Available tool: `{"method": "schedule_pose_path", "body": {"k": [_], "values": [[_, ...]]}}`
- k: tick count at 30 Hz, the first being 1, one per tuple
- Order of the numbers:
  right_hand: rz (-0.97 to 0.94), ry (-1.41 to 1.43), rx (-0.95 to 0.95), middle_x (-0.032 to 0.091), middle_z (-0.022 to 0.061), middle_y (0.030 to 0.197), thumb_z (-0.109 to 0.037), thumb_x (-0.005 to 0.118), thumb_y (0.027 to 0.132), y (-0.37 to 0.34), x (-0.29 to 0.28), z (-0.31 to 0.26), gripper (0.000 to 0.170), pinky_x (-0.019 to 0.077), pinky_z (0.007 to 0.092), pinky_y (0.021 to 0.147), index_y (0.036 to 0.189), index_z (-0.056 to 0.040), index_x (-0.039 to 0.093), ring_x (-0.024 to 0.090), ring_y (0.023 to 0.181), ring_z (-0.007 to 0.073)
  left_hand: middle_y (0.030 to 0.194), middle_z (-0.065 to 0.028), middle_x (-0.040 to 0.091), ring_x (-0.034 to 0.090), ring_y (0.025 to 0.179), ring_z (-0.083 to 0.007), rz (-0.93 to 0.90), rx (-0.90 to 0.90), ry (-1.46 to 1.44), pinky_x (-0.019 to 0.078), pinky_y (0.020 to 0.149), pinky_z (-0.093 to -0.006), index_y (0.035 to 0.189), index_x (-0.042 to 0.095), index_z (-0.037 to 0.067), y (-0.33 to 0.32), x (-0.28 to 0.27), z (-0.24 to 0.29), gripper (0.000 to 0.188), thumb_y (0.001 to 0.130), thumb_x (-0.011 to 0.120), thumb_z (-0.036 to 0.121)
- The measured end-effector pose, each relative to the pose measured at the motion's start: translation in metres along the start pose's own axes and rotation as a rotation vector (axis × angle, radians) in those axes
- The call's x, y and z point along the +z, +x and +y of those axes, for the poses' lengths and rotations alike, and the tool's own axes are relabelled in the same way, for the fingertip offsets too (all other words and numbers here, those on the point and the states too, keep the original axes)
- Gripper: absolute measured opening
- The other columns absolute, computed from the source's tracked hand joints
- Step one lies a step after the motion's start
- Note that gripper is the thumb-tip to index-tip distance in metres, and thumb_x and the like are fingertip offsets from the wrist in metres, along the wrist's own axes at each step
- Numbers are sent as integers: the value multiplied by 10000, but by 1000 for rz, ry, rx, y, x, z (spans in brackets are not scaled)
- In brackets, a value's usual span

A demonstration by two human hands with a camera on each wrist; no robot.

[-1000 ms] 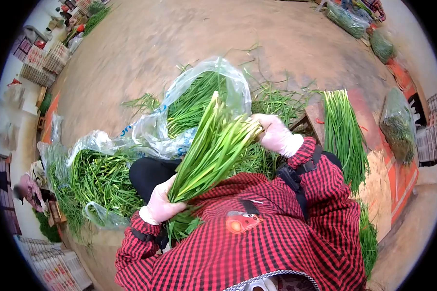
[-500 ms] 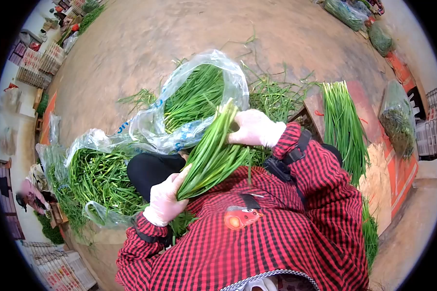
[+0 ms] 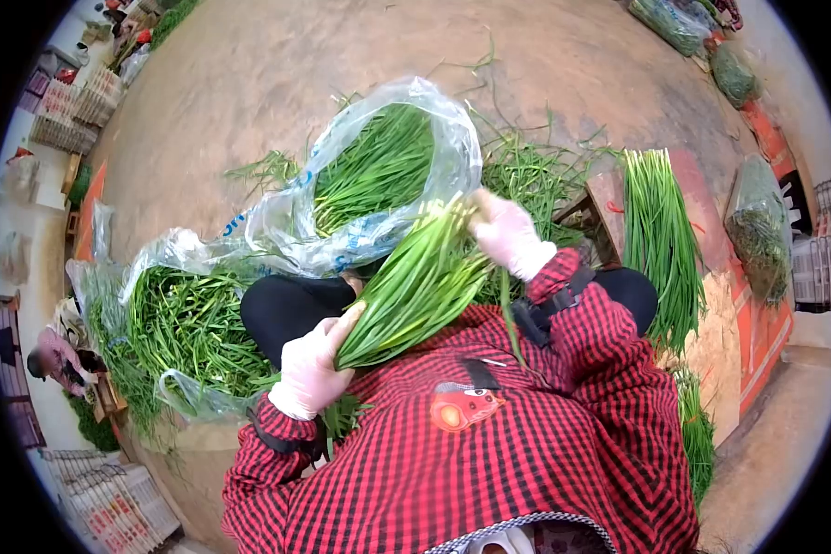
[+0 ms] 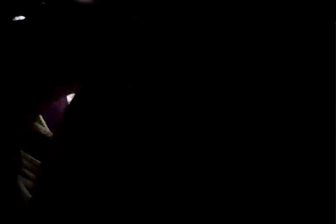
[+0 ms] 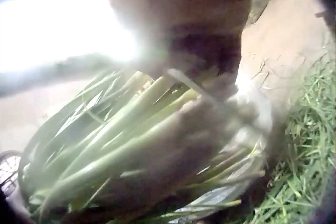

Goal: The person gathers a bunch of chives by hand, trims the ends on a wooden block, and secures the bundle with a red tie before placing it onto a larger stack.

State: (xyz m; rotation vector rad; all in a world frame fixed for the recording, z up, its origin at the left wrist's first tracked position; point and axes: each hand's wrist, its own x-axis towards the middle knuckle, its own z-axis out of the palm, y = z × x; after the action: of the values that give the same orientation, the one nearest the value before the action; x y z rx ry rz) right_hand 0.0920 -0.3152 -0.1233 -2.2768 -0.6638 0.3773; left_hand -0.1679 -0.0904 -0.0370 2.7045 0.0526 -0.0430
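A bunch of long green stalks lies slantwise above the lap in the head view, pale ends up and to the right. My gloved left hand grips its leafy lower end, thumb along the top. At the pale ends my gloved right hand holds the stalks with curled fingers. The right wrist view shows the hand dark above the stalks, its fingertips hidden. Almost everything in the left wrist view is black.
An open plastic bag of greens lies ahead, another bag at the left. Loose greens are on the floor. A neat bundle rests on a board at the right. Another person is at the far left.
The right hand moved left to the bunch's upper part, then back right to the pale ends. The bunch's upper end sits lower than a second ago, and a few leaves hang below the right hand.
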Motion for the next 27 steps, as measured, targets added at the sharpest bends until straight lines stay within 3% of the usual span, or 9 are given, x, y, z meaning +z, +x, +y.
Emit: {"method": "schedule_pose_path", "body": {"k": [4, 6, 9, 12, 18, 20, 24, 26, 27], "values": [[271, 140, 115, 709, 183, 1056, -385, 584, 942, 24, -37, 74, 385, 523, 436, 890, 1152, -69, 649, 678, 1010, 356, 1060, -107, 691, 698, 917, -307, 43, -39, -204, 561, 791, -362, 1374, 570, 133, -12, -9, -20, 717, 682, 723, 28], [-186, -382, 348, 695, 196, 1143, -440, 617, 918, 18, -74, 60, 505, 510, 427, 945, 1245, -57, 633, 659, 1099, 341, 1107, -121, 694, 701, 945, -315, 120, 8, -244, 561, 805, -346, 1358, 580, 115, -16, -9, -27, 708, 674, 724, 3], [-168, -255, 140, 597, 236, 1326, -544, 670, 862, -5, -76, 54, 703, 443, 403, 1052, 1317, -13, 601, 587, 1225, 338, 1155, -132, 691, 701, 975, -320, 161, 31, -195, 561, 820, -339, 1338, 593, 102, -16, -12, -27, 707, 653, 716, -23], [-338, 364, 41, 600, 247, 1316, -585, 669, 837, -6, -80, -7, 744, 437, 412, 1060, 1287, 6, 619, 591, 1207, 359, 1161, -132, 692, 703, 977, -317, 174, 20, -140, 563, 823, -340, 1331, 596, 101, -15, -7, -27, 710, 644, 715, -33], [-527, 184, -120, 705, 224, 1035, -465, 594, 901, -3, -35, -57, 501, 506, 456, 883, 1149, -42, 699, 675, 978, 375, 1194, -159, 681, 701, 1005, -319, 159, 105, -234, 555, 854, -335, 1348, 572, 72, -10, -3, -27, 709, 663, 712, -47], [-357, 131, -311, 716, 187, 963, -390, 586, 911, -5, -36, -54, 384, 513, 454, 838, 1092, -77, 715, 688, 915, 343, 1208, -167, 676, 700, 1034, -300, 171, 84, -354, 542, 886, -325, 1354, 562, 44, -18, 4, -35, 698, 679, 706, -62], [-168, 303, -15, 720, 101, 807, -288, 682, 910, 5, -57, -24, 323, 548, 345, 696, 1090, -22, 711, 684, 746, 188, 1253, -120, 662, 640, 1134, -198, 87, -102, -690, 479, 985, -309, 1371, 538, -2, -33, 6, -37, 647, 747, 691, -76], [-97, -371, 3, 722, 114, 913, -374, 698, 899, 13, -73, -1, 403, 544, 359, 766, 1083, -15, 713, 688, 848, 220, 1262, -120, 654, 631, 1139, -192, 92, -160, -834, 467, 998, -306, 1364, 541, -13, -39, 9, -38, 642, 743, 682, -90], [-39, -261, -44, 713, 139, 942, -424, 678, 890, 10, -73, 0, 442, 535, 378, 806, 1070, -22, 719, 683, 895, 244, 1260, -122, 654, 632, 1137, -192, 95, -152, -826, 467, 996, -304, 1360, 543, -17, -38, 8, -38, 646, 735, 679, -99]]}}
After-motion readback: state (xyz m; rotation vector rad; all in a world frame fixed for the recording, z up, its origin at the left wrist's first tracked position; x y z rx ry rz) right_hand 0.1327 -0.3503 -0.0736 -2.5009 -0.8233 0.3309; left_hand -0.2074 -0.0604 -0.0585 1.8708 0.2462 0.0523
